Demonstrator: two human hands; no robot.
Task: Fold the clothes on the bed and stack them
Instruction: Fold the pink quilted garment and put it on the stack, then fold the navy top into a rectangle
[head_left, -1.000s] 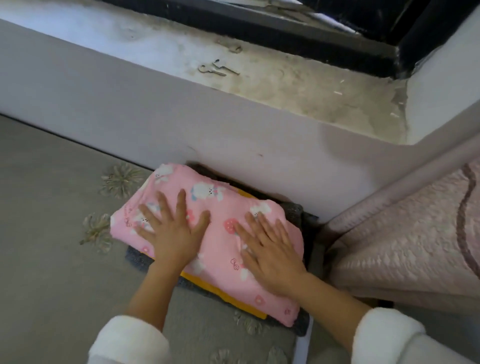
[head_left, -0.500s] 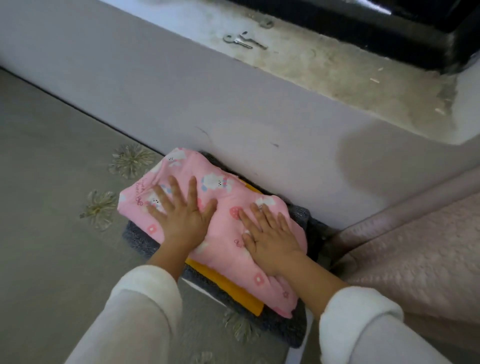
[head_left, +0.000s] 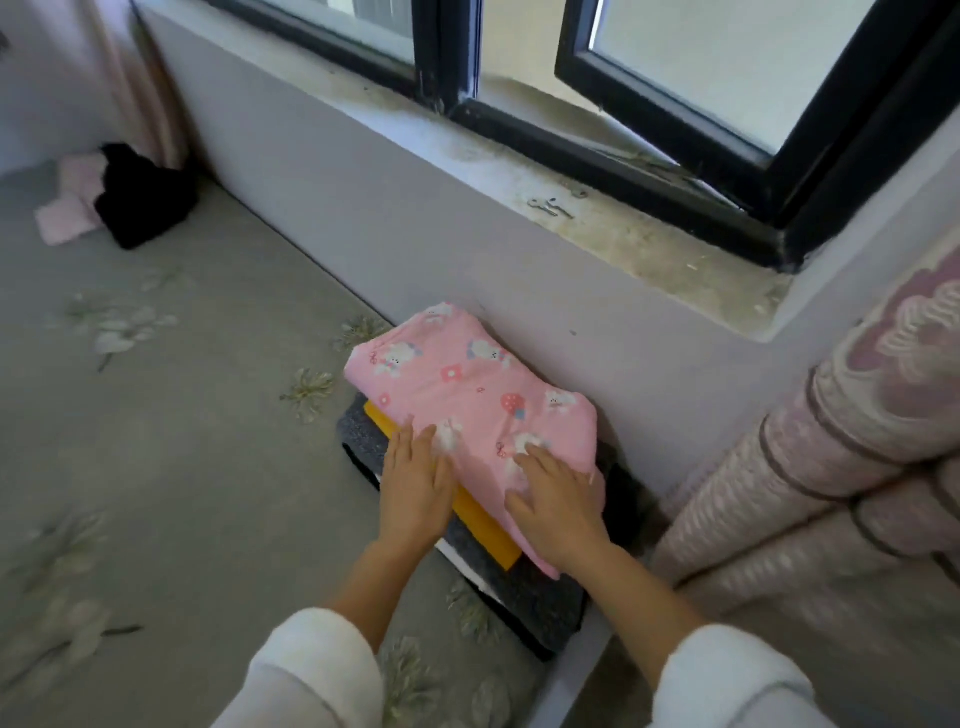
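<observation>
A folded pink garment printed with white animals tops a stack against the wall. Under it lie a yellow piece and a dark grey piece, with a white edge showing below. My left hand rests flat on the near left edge of the stack, fingers straight, over the pink and yellow layers. My right hand lies flat on the near right part of the pink garment. The stack sits on the grey flowered bed sheet.
A black garment and a pale pink one lie unfolded at the far left of the bed. A rolled pink quilt fills the right side. The dusty window sill above holds a small metal piece.
Both hands have slid back toward me to the near edge of the pink garment. The view has lifted, showing the window and the far clothes.
</observation>
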